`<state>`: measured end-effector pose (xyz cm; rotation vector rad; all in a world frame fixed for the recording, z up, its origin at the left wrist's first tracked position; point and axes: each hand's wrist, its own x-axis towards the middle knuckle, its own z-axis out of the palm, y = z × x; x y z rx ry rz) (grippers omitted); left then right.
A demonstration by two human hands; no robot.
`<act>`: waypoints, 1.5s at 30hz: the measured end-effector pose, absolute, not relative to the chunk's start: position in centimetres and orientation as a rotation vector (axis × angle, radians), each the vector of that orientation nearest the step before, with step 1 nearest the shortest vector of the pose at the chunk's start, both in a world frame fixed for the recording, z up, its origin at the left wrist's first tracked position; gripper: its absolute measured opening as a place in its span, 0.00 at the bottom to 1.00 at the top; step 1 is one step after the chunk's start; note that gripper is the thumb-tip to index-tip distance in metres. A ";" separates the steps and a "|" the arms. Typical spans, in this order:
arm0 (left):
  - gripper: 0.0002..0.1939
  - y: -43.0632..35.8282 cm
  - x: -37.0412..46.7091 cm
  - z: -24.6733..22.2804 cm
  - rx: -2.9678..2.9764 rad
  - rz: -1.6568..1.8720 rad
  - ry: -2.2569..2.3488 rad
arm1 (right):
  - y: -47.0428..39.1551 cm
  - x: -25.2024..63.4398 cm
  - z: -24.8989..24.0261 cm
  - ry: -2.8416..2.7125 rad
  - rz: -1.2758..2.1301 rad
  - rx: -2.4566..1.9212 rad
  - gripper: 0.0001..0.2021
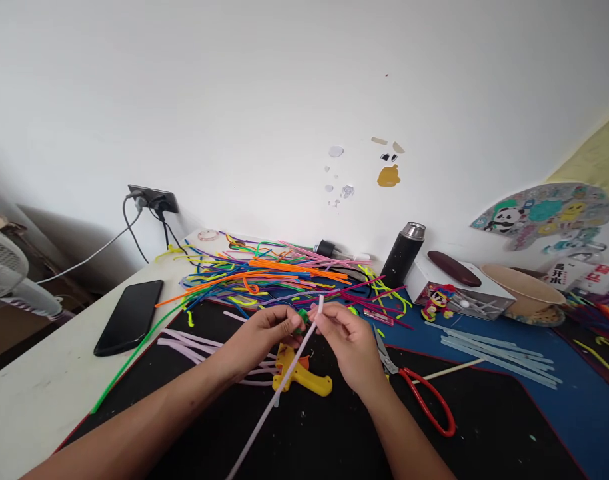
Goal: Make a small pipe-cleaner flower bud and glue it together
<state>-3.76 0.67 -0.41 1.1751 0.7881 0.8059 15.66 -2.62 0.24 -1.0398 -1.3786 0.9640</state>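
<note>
My left hand point(279, 325) pinches a small green piece point(302, 316) between thumb and fingers. Close beside it on the right, my right hand point(342, 333) grips a pale pink pipe cleaner point(278, 393) near its upper end. The strip slants down toward the bottom edge, passing in front of a yellow glue gun point(309, 380) that lies on the black mat point(329, 433). Something pink shows at the right fingertips, too small to make out. Red-handled scissors point(427, 400) lie just right of my right hand.
Many coloured pipe cleaners point(269, 270) lie heaped by the wall. A phone point(129, 317) rests at the left. At the right are a black flask point(404, 257), a small figurine point(438, 302), a tissue box point(492, 297), a bowl point(524, 293) and pale glue sticks point(504, 357).
</note>
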 end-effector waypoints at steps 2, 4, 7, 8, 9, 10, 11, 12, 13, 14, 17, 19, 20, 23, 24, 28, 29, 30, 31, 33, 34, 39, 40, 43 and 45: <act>0.25 0.9 -3.8 -0.5 1.148 0.880 0.777 | -2.6 16.0 0.4 -1.250 1.092 -1.024 0.15; 0.25 1.1 -3.9 -0.6 1.119 0.937 0.757 | -2.5 16.4 0.5 -1.136 1.216 -1.000 0.16; 0.24 1.2 -3.9 -0.7 1.093 0.951 0.719 | -2.4 16.8 0.5 -1.031 1.368 -0.977 0.18; 0.24 1.2 -3.9 -0.7 1.087 0.942 0.706 | -2.4 16.8 0.5 -1.011 1.405 -0.980 0.19; 0.24 1.2 -3.9 -0.7 1.084 0.931 0.694 | -2.4 16.7 0.5 -0.995 1.437 -0.987 0.19; 0.24 1.1 -3.9 -0.7 1.083 0.923 0.683 | -2.4 16.7 0.5 -0.982 1.457 -0.994 0.20; 0.24 1.1 -3.9 -0.6 1.085 0.919 0.674 | -2.3 16.6 0.4 -0.975 1.469 -1.003 0.20; 0.23 1.1 -4.0 -0.6 1.090 0.919 0.667 | -2.3 16.6 0.3 -0.972 1.475 -1.011 0.21; 0.22 1.0 -4.0 -0.5 1.099 0.919 0.662 | -2.3 16.6 0.3 -0.973 1.474 -1.021 0.21; 0.22 1.0 -4.0 -0.5 1.108 0.922 0.656 | -2.3 16.5 0.2 -0.979 1.467 -1.030 0.21; 0.19 0.9 -4.1 -0.3 1.108 0.938 0.621 | -2.2 16.5 0.1 -1.015 1.421 -1.048 0.21; 0.21 0.8 -4.1 -0.2 1.079 0.942 0.601 | -2.1 16.4 0.1 -1.047 1.399 -1.063 0.20; 0.24 0.7 -4.1 -0.2 1.060 0.937 0.596 | -2.1 16.4 0.1 -1.060 1.397 -1.071 0.21; 0.28 0.6 -4.0 -0.3 1.003 0.887 0.602 | -2.0 16.2 0.0 -1.085 1.388 -1.093 0.21; 0.27 0.7 -4.0 -0.3 0.987 0.869 0.609 | -2.0 16.2 0.0 -1.089 1.383 -1.098 0.21; 0.24 1.3 -4.5 -0.3 1.052 0.881 0.702 | -2.1 16.3 -0.1 -1.078 1.402 -1.096 0.21; 0.23 1.5 -4.8 -0.2 1.140 0.900 0.753 | -2.1 16.4 -0.1 -1.066 1.416 -1.087 0.21; 0.21 1.8 -5.1 -0.2 1.268 0.915 0.823 | -2.1 16.4 -0.1 -1.048 1.427 -1.078 0.20; 0.19 2.1 -5.5 -0.2 1.416 0.927 0.901 | -2.2 16.5 0.0 -1.025 1.437 -1.067 0.20; 0.16 2.7 -6.3 -0.1 1.705 0.893 1.090 | -2.2 16.5 0.3 -0.974 1.452 -1.043 0.19; 0.15 3.0 -6.6 -0.1 1.800 0.865 1.167 | -2.2 16.6 0.4 -0.952 1.456 -1.029 0.18; 0.09 3.9 -7.5 -0.4 2.033 0.753 1.260 | -2.2 16.4 0.5 -0.953 1.429 -1.051 0.18; 0.08 4.0 -7.4 -0.6 2.061 0.747 1.250 | -2.2 16.3 0.5 -0.974 1.426 -1.067 0.18; 0.07 4.1 -7.1 -1.5 2.118 0.743 1.213 | -2.3 16.1 0.4 -1.012 1.445 -1.092 0.19; 0.08 4.0 -6.9 -2.2 2.129 0.749 1.195 | -2.4 16.1 0.4 -0.988 1.480 -1.100 0.20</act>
